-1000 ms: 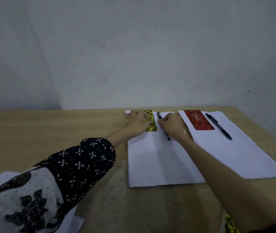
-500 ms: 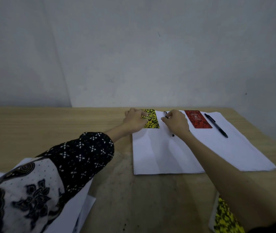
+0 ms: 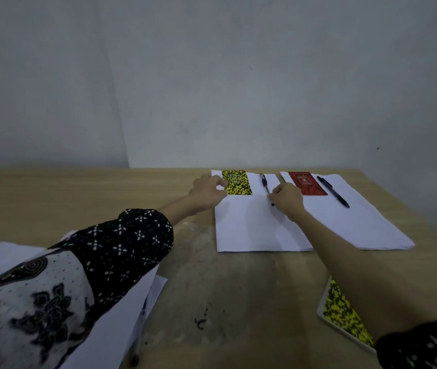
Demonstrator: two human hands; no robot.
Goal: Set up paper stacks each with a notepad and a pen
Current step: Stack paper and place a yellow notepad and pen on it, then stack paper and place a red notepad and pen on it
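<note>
You are seated at a plain office-type desk: a wooden worktop [image 3: 78, 198] against a bare grey wall [image 3: 212, 75] at twelve o'clock, carrying only paper stacks [image 3: 254, 227], notepads [image 3: 237, 182] and pens [image 3: 333, 191].

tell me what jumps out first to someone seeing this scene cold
Two white paper stacks lie side by side at the far edge of the wooden table: one bears a yellow notepad, the other a red notepad and a black pen. The left hand touches the yellow notepad; the right hand holds a second pen.
</note>
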